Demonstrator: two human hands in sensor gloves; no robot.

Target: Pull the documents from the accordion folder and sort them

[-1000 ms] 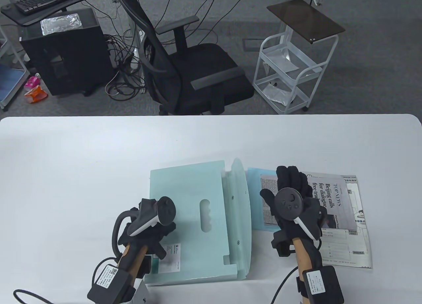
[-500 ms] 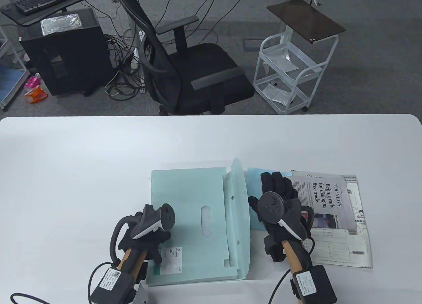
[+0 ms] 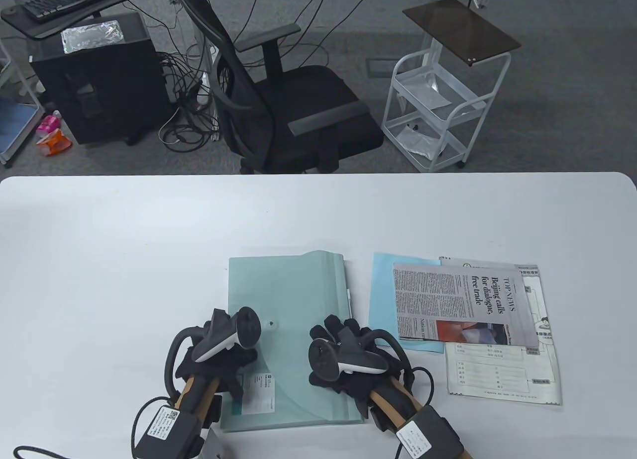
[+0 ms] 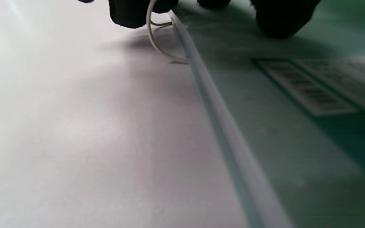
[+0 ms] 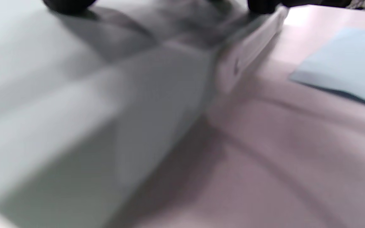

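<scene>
The pale green accordion folder lies flat on the white table with its flap folded over it. My left hand rests on the folder's near left part, beside its white label. In the left wrist view its fingertips touch the folder at its edge. My right hand presses flat on the flap's near right part. The right wrist view is blurred and shows the folder. A newspaper, a blue sheet and a white form lie stacked to the right.
The blue sheet also shows in the right wrist view. Beyond the table's far edge stand a black office chair, a white trolley and a black computer case.
My right hand has left the newspaper and moved left, folding the flap over the folder, and now presses on it. My left hand has stayed on the folder's near left part.
</scene>
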